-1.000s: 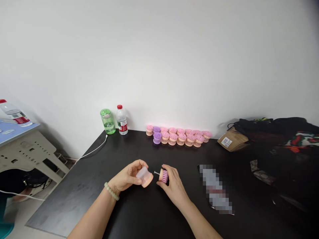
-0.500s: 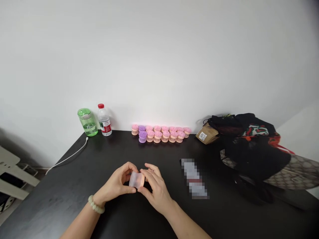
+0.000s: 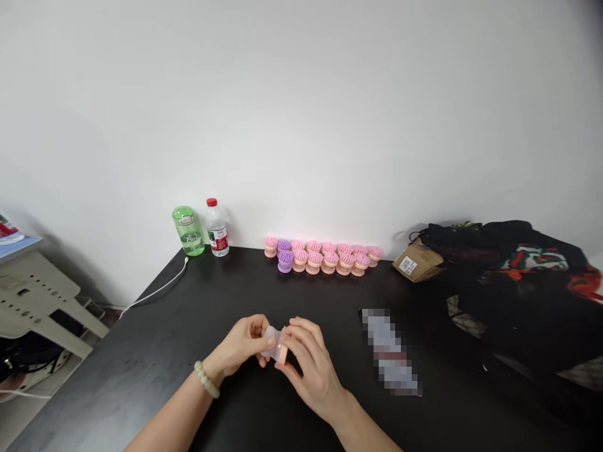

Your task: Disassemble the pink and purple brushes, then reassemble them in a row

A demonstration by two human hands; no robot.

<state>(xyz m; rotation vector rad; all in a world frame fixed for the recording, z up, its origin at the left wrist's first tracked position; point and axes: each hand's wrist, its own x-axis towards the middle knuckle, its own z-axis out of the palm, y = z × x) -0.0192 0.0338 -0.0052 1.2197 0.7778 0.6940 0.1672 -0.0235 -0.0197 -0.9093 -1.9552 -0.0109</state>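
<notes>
Between my two hands, above the near part of the table, is a small round piece made of a translucent, cup-like section [image 3: 270,339] and a peach ring-shaped base [image 3: 283,354]. My left hand [image 3: 245,344] pinches the translucent section, its thumb lying across the front. On the other side, my right hand [image 3: 313,364] has thumb and fingers closed round the peach base. Fingers partly hide the piece, and I cannot tell what is inside it. A green bead bracelet [image 3: 206,380] circles the left wrist. Farther back stand several small round brushes with pink bristles [image 3: 328,259] and two with purple bristles [image 3: 285,258].
A green cup [image 3: 189,232] and a red-capped water bottle [image 3: 217,231] stand at the back left of the black table [image 3: 155,351], beside a white cable [image 3: 157,290]. To the right are a blurred-out flat item [image 3: 391,351], a brown paper package [image 3: 419,260] and dark cloth items [image 3: 513,307].
The view has turned left, so everything sits farther right. My left thumb has moved over the translucent section, covering more of it. Both hands still hold the piece.
</notes>
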